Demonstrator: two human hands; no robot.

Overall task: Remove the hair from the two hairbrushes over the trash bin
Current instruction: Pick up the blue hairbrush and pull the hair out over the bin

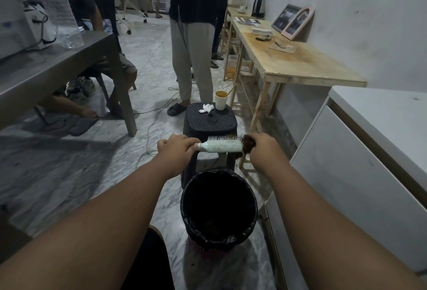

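Above the trash bin (219,206) and slightly beyond its far rim, both hands work at approx. the same height. Left hand (178,151): closed around the handle of the pale green hairbrush (220,146), which lies horizontal, bristles pointing up and away from the person. Right hand (263,148): fingers pinched on a clump of brown hair (248,145) at the brush's tip end — the clump touches the last rows of bristles, and a few strands hang below the brush head. The bin is lined w/ a black bag; its interior is too dark to tell what is inside. Directly behind the hands stands a dark plastic stool (210,119) carrying a paper cup (221,100) w/ a stick in it and a crumpled white tissue (206,108). A white cabinet (360,162) sits to the right, a wooden table (298,63) along the wall beyond it. Only one brush is in view — a second cannot be located.
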